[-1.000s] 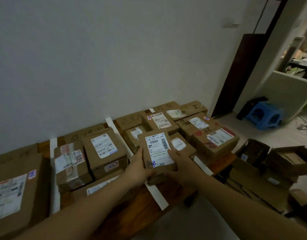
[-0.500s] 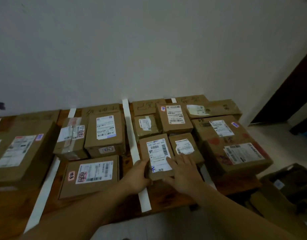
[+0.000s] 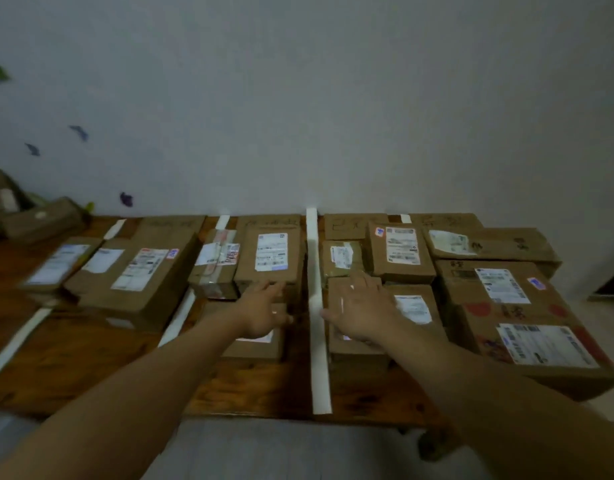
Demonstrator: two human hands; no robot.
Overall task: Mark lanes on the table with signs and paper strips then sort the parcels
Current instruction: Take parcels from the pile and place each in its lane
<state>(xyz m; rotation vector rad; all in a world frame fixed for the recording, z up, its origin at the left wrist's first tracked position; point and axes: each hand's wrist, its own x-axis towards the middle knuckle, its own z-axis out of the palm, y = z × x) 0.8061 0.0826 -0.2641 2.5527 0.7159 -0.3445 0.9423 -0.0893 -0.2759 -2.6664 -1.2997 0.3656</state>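
Brown cardboard parcels with white labels lie in lanes on the wooden table [image 3: 91, 362], split by white paper strips [image 3: 317, 306]. My right hand [image 3: 362, 311] lies flat, fingers spread, on the small parcel [image 3: 354, 351] just right of the middle strip. My left hand [image 3: 264, 311] reaches over a flat parcel [image 3: 260, 344] left of that strip, fingers straight and pointing at the taller parcel [image 3: 271, 258] behind it. Cardboard signs [image 3: 354, 225] with handwriting stand at the wall end of the lanes.
A big parcel [image 3: 537, 327] with red marks fills the right end of the table. Two long parcels [image 3: 139, 271] lie in the left lanes. More boxes [image 3: 39, 220] sit at the far left by the wall. The table's near edge [image 3: 264, 415] is in front of me.
The view has swung left. My left hand has left the small parcel and moved across the middle strip to the left lane. My right hand stays flat on the small parcel.
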